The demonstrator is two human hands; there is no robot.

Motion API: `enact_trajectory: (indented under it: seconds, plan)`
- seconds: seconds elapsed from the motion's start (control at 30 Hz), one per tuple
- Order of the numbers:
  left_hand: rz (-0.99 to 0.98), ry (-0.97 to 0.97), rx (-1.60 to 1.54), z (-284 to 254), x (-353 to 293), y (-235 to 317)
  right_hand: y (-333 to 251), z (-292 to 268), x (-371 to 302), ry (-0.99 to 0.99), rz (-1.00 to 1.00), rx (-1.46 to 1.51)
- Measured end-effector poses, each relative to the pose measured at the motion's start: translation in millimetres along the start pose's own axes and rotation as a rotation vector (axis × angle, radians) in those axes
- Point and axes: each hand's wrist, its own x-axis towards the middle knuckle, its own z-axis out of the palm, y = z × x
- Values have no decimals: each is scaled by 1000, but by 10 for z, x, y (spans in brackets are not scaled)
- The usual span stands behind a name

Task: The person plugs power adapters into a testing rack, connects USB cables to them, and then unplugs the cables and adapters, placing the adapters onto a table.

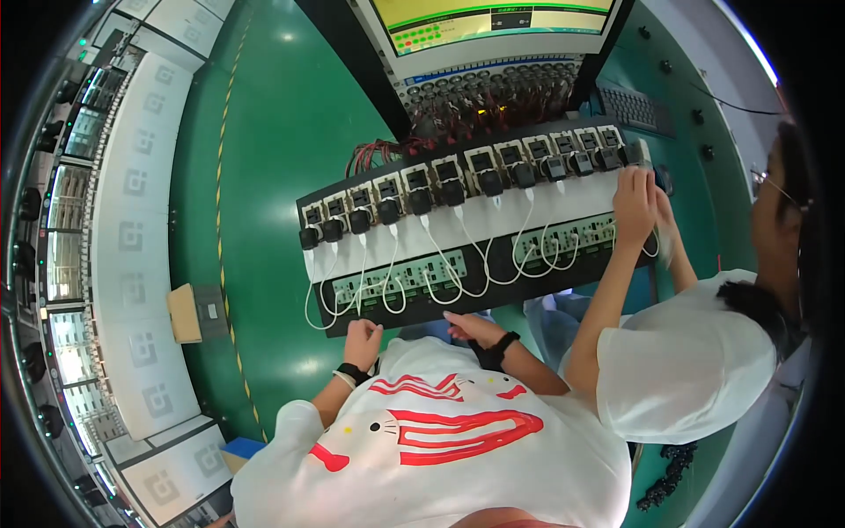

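My left hand (362,342) is closed at the near edge of the black test bench (422,315), just below a hanging white cable (363,264); what its fingers hold, if anything, is too small to tell. Off the same edge, my right hand (476,329) points leftward with its fingers apart and nothing visible in them. Black power adapters (420,201) sit plugged into a row of sockets (446,167) along the far side. White cables run from the adapters down to green circuit boards (400,280) on the near side.
A co-worker's hands (635,204) are at the bench's right end. Behind the bench stand a monitor (493,40) and bundled red wires (374,156), with a keyboard (635,110) to their right. A cardboard box (185,314) lies on the green floor at left, near long white cabinets (141,246).
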Motion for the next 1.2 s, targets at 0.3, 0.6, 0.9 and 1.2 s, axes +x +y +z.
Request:
enact_trajectory:
  seconds: [0.3, 0.6, 0.9, 1.2]
  plan:
    - [-633, -363, -1358, 654, 380, -107, -21, -244, 76, -264, 273, 98]
    - [-440, -406, -1760, 811, 534, -382, -157, -237, -433, -203, -258, -794]
    - [-396, -346, -1650, 880, 531, -445, -1210, -548, -890, 107, -593, 154]
    - [-430, -532, -1090, 581, 371, -325, -2196, -560, 228, 1313, -934, -709]
